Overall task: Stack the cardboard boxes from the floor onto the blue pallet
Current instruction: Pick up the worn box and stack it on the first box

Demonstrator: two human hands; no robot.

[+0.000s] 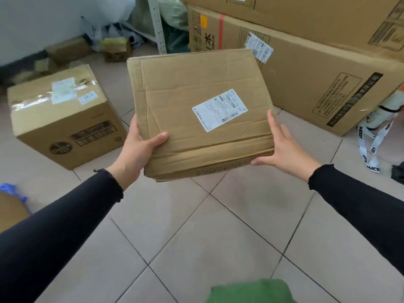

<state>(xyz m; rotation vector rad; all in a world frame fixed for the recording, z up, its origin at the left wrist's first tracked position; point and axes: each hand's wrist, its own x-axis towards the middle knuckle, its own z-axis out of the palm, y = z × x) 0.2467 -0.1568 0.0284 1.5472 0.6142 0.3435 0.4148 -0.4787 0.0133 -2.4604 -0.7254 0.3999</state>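
Note:
I hold a flat, creased cardboard box (pixel 196 110) with a white shipping label above the tiled floor, in the middle of the view. My left hand (pixel 140 149) grips its near left corner, thumb on top. My right hand (pixel 282 147) presses flat against its right side, fingers stretched out. A second, taller cardboard box (pixel 63 119) with tape and labels stands on the floor to the left. A bit of blue (pixel 13 191) shows at the far left edge; I cannot tell whether it is the pallet.
Very large cartons (pixel 317 79) lie stacked at the back right. Small boxes and bags (pixel 113 47) clutter the back wall by a metal rack post (pixel 158 27). A bag with printed white straps (pixel 376 136) sits at the right. Green cloth (pixel 249 291) shows at the bottom.

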